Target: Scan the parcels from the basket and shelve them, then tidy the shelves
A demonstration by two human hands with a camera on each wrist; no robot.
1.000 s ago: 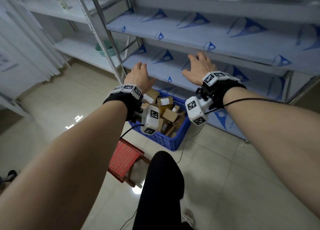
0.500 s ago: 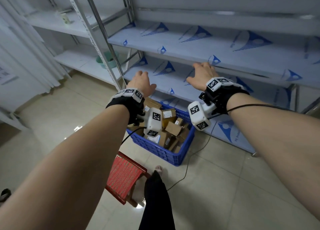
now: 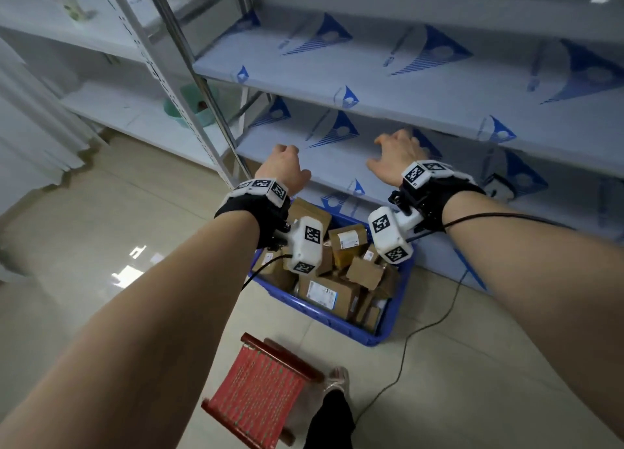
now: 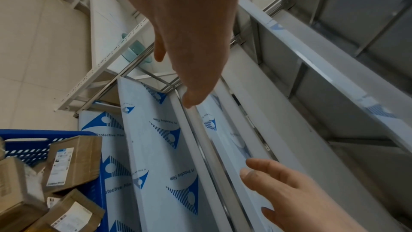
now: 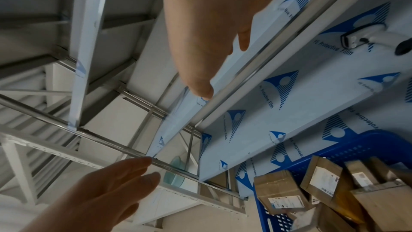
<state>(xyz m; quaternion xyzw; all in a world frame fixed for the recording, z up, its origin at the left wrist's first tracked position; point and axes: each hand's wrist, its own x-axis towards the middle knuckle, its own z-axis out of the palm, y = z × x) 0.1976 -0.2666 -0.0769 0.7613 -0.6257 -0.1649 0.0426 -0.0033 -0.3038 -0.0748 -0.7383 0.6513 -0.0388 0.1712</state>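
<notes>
Reaching out over a blue basket [image 3: 388, 333] of parcels [image 3: 332, 293], I hold both hands empty in front of the film-covered shelves [image 3: 398, 90]. My left hand [image 3: 285, 170] hangs palm down with its fingers loosely bent, above the basket's far left corner. My right hand [image 3: 395, 156] is spread wide, fingers relaxed and apart, level with the second shelf up; whether it touches the board I cannot tell. The basket sits on the floor directly below and between my wrists, pushed against the lowest shelf, and its brown cardboard parcels lie heaped at odd angles, several showing white labels. A handheld scanner [image 5: 365, 39] lies on the shelf board beyond my right hand, toward my right. Nearer to me than the basket, under my left forearm, stands a small red stool [image 3: 260, 391]. Past my left hand, a green basin [image 3: 189, 105] rests on the neighbouring rack.
</notes>
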